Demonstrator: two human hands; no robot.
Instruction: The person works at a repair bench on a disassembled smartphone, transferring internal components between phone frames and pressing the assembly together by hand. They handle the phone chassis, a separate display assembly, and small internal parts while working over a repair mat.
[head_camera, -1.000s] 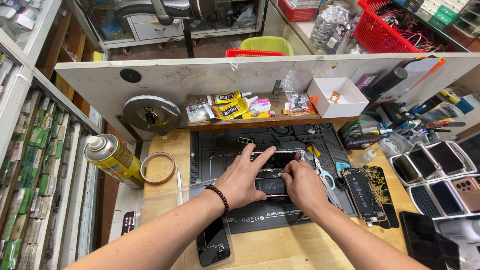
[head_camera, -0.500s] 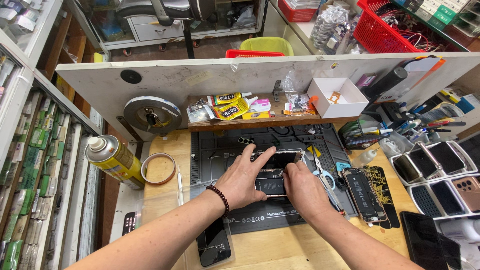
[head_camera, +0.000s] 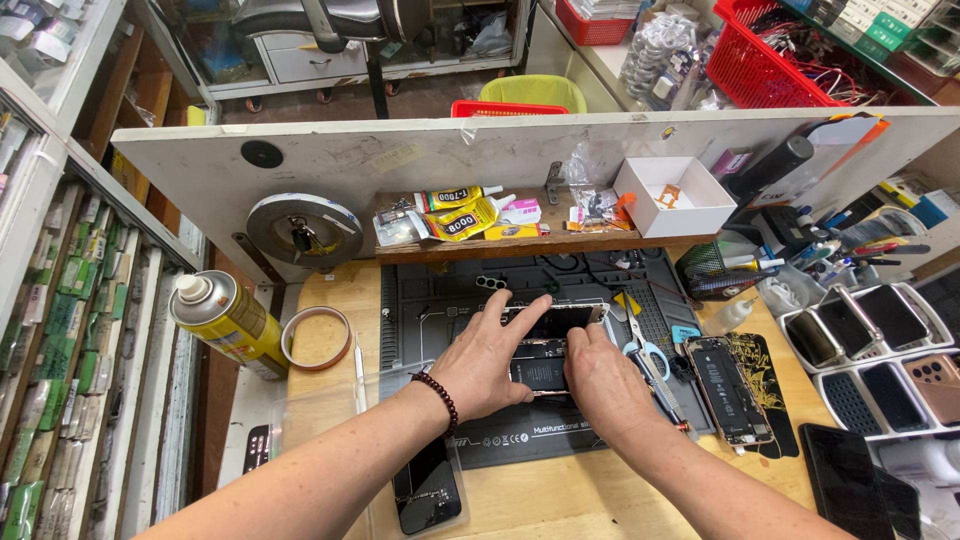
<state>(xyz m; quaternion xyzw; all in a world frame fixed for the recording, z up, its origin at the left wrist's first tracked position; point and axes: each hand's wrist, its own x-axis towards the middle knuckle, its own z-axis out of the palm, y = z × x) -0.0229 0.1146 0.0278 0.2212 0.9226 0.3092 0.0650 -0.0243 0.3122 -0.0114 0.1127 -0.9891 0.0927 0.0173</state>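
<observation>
A: Both hands are on the opened phone (head_camera: 545, 350), which lies in the middle of the grey work mat (head_camera: 420, 310) on the table (head_camera: 330, 385). Left hand (head_camera: 490, 360) is spread, fingers fanned over the phone's left side and top edge, pressing down. Right hand (head_camera: 600, 375) is curled, fingertips bunched at the phone's right edge; whether it pinches a part or a tool, cannot tell.

B: Risks?

A: Judgement only: the phone's insides are exposed, so a hard press from the left hand could bend the frame or stress a thin cable. A slip of the right hand could knock the scissors (head_camera: 650, 360) just beside it into the second opened phone (head_camera: 728, 388) to the right. The spray can (head_camera: 225, 320) stands well apart on the left, near the tape ring (head_camera: 315, 335); low risk there.

B: What's hidden?

A: The hands cover most of the phone, only a dark battery area and the top edge show. Right fingertips are blocked by the hand's own back. Another dark phone (head_camera: 428, 490) at the near table edge is partly under the left forearm. The trays of phones (head_camera: 880, 345) on the right are cut off by the frame. Small parts on the mat are too tiny to name.
</observation>
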